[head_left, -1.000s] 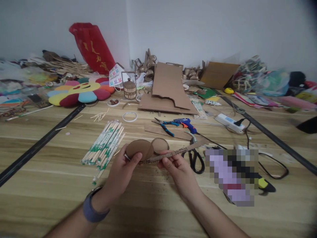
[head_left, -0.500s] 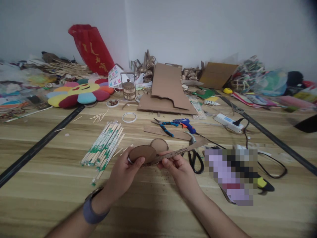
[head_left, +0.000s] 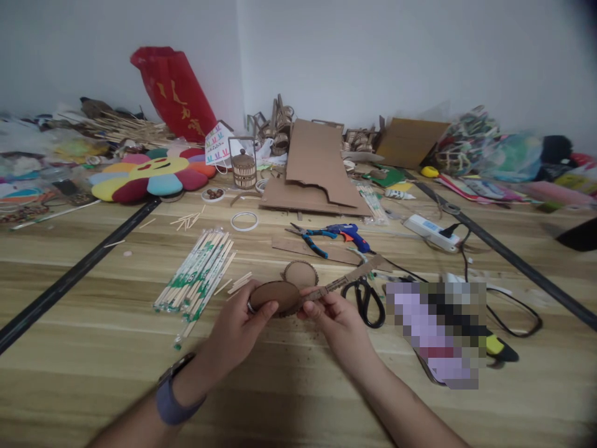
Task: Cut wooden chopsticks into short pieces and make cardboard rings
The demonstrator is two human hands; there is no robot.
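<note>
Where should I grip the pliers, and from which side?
Probably the near handle of the pliers, with the right hand coming from the near right: it splays that way, jaws point left and away, and the far handle lies close to the glue gun.

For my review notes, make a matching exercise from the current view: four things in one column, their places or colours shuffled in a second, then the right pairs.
Things
1. Nearer cardboard disc
2. Cardboard strip
3. Glue gun
4. Flower cushion

Places or colours
A. Blue, with an orange trigger
B. Between the thumb and fingers of the right hand
C. Petals of many colours around a yellow middle
D. Under the thumb of the left hand

Right pairs: 1-D, 2-B, 3-A, 4-C
</note>
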